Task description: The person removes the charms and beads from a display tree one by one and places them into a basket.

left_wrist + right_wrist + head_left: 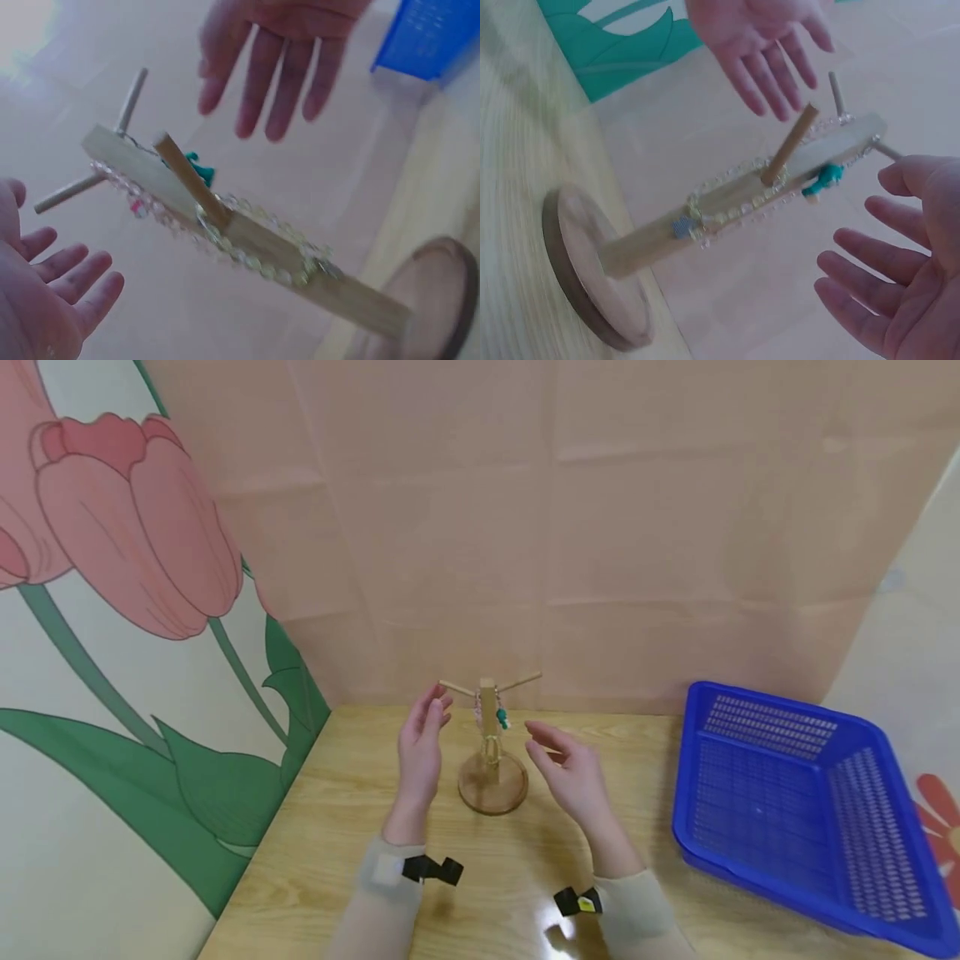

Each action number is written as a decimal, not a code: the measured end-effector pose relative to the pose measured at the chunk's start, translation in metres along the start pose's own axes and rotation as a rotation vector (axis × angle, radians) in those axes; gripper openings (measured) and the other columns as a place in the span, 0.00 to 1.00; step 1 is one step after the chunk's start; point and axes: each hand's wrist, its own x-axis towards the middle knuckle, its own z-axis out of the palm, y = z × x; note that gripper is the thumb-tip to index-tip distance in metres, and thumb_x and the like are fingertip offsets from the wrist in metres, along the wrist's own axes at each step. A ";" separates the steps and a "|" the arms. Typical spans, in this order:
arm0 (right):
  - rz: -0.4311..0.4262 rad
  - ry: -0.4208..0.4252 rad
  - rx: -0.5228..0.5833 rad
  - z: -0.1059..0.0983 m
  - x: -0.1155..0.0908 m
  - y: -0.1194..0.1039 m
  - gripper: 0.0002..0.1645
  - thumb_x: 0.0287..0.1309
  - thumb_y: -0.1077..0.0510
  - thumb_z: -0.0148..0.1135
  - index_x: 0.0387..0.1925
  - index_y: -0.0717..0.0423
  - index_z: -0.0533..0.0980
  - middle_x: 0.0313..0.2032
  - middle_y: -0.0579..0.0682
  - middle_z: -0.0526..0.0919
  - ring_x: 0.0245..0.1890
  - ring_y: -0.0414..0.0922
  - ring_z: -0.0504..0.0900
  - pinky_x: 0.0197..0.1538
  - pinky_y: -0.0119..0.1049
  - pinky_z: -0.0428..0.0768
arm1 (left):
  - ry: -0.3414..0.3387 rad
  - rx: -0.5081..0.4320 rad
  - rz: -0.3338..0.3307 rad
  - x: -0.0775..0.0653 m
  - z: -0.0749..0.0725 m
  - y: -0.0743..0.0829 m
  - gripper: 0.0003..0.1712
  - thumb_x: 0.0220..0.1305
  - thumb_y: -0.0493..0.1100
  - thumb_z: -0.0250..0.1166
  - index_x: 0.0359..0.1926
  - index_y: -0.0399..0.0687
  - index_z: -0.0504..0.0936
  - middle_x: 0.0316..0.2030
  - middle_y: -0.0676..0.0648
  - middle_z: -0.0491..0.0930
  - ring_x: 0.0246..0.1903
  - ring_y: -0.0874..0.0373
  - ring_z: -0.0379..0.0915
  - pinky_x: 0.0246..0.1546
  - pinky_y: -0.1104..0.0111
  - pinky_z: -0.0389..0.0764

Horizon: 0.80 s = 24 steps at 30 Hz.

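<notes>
A wooden jewelry stand [488,718] with a round base [492,797] and several pegs stands on the table between the hands. A yellowish beaded bracelet [739,216] hangs from the front peg. From one side peg hangs a pink beaded bracelet [154,210]; on the other side hangs a strand with a teal charm [825,181]. My left hand [422,745] is beside the stand's left peg, fingers relaxed and holding nothing. Right of the post, my right hand [572,770] has loosely bent fingers, palm toward the stand, and holds nothing.
A blue plastic basket [765,865] with perforated walls sits at the right of the wooden table [322,835]. Behind the table hangs a pinkish-tan sheet [450,527]. A wall with painted tulips [127,518] borders the left side.
</notes>
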 end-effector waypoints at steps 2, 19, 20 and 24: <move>0.002 0.002 0.016 0.004 0.001 -0.002 0.20 0.75 0.55 0.69 0.63 0.57 0.84 0.59 0.53 0.88 0.60 0.52 0.86 0.61 0.54 0.88 | 0.033 -0.029 0.003 0.006 0.006 0.003 0.26 0.85 0.46 0.57 0.74 0.37 0.72 0.69 0.40 0.78 0.67 0.42 0.76 0.71 0.52 0.79; 0.029 0.098 0.220 0.015 0.017 -0.022 0.17 0.72 0.57 0.72 0.57 0.60 0.87 0.55 0.56 0.89 0.50 0.56 0.90 0.47 0.25 0.89 | 0.205 -0.175 0.048 0.031 0.016 0.003 0.14 0.73 0.33 0.69 0.53 0.24 0.85 0.47 0.32 0.88 0.42 0.55 0.88 0.53 0.62 0.92; 0.031 0.104 0.227 0.016 0.018 -0.022 0.17 0.72 0.57 0.72 0.57 0.61 0.87 0.55 0.56 0.89 0.50 0.56 0.90 0.47 0.25 0.89 | 0.202 -0.179 0.048 0.032 0.015 0.003 0.14 0.73 0.33 0.69 0.53 0.23 0.84 0.46 0.31 0.88 0.41 0.56 0.89 0.52 0.62 0.92; 0.054 0.127 0.232 0.018 0.020 -0.025 0.18 0.72 0.54 0.72 0.57 0.60 0.87 0.54 0.55 0.90 0.49 0.54 0.90 0.47 0.25 0.89 | 0.199 -0.202 0.047 0.034 0.014 0.006 0.14 0.72 0.31 0.70 0.52 0.20 0.84 0.45 0.27 0.87 0.39 0.57 0.90 0.49 0.62 0.93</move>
